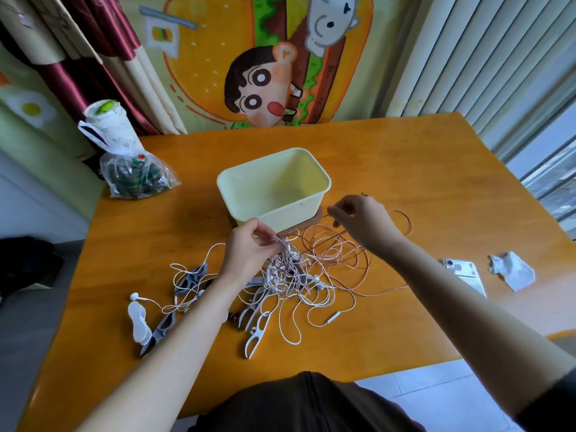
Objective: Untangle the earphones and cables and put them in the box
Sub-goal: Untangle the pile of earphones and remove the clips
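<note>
A tangle of white, pink and dark earphone cables lies on the wooden table in front of a pale yellow box, which holds nothing. My left hand pinches a bunch of cables at the top of the knot and holds it raised above the table. My right hand pinches a thin pink cable just right of the box's near corner. White earbuds and an inline remote trail out of the pile.
Several grey and white clothes pegs lie among the cables. A phone and crumpled paper sit at the right. A plastic bag and a cup stand at the back left. The box rests on a round coaster.
</note>
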Tool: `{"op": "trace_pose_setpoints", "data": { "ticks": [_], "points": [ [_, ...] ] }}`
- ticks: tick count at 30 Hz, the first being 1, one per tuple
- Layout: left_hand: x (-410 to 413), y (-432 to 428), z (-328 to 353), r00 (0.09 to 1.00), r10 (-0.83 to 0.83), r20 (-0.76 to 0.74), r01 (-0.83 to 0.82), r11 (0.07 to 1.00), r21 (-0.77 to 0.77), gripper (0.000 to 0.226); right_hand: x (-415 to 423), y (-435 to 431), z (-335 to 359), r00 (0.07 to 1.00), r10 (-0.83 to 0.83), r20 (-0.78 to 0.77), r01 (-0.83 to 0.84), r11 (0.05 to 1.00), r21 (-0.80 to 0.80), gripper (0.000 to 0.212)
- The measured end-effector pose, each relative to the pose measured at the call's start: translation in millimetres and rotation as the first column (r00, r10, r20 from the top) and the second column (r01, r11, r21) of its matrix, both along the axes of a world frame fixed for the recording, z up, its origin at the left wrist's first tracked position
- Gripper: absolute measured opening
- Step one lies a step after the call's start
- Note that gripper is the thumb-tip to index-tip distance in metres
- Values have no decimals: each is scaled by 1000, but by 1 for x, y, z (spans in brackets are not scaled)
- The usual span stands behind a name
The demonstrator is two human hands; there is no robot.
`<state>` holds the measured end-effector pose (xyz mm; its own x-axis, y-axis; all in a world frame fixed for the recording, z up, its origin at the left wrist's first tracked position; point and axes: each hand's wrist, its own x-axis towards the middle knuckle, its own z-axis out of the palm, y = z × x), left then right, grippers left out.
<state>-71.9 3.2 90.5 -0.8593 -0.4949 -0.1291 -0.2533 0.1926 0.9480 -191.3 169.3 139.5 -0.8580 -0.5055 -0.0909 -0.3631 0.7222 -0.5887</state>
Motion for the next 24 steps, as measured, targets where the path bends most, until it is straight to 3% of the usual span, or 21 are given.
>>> {"op": "trace_pose_setpoints", "data": {
  "ticks": [2, 7, 10, 13, 17, 20, 22, 24],
  "points": [
    [-1, 1, 1, 1000, -32, 0, 31, 998, -57, 31, 10, -7, -2, 993, 104, 59, -104, 995, -3, 12],
    [-1, 4, 6, 993, -121, 9, 120, 963, -240, 38, 29, -24, -10, 939, 301, 169, -308, 951, 15, 25],
    [-1, 2, 8, 991, -134, 0, 128, 953, -276, 40, 29, -27, -13, 952, 298, 66, -303, 948, 93, 23],
    [-1, -4, 3, 995, -100, -15, 91, 950, -299, 41, 26, -27, -8, 967, 253, 11, -254, 965, 59, 25],
    [4, -19, -10, 992, -82, 101, 115, 918, -381, 39, 19, -25, 0, 981, 195, 7, -195, 981, 14, 20],
    [6, -24, -15, 982, -87, 170, 145, 918, -369, 38, 18, -25, 1, 980, 196, 24, -196, 980, 25, 20],
    [5, -20, -13, 973, -160, 163, 202, 937, -285, 29, 20, -25, 0, 976, 209, 52, -211, 977, 32, 21],
    [2, -12, -8, 962, -242, 128, 262, 951, -166, 35, 22, -27, -1, 972, 225, 73, -226, 974, 19, 21]
  ]
}}
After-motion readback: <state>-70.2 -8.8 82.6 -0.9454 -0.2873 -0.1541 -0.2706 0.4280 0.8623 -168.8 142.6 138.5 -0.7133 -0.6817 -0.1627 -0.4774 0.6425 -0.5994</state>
